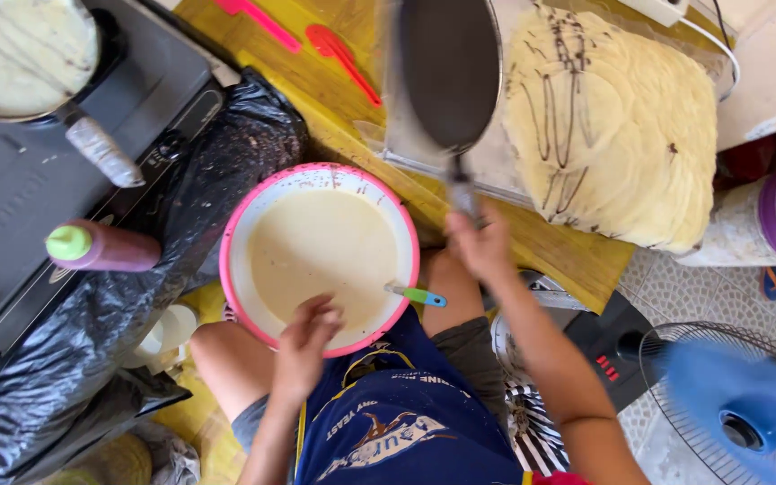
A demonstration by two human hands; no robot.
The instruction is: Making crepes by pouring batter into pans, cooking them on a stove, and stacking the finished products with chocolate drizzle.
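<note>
Right hand: closed round the handle of a dark frying pan; pan tipped on edge, blurred, over the stack of thin crepes with brown drizzle
Left hand: fingers curled at the near rim of the pink-rimmed bowl of pale batter; whether it pinches the rim, I cannot tell (likely steadying it on the lap)
Ladle handle: green and blue, leaning on the bowl's right edge
Second pan: on the stove, batter inside
</note>
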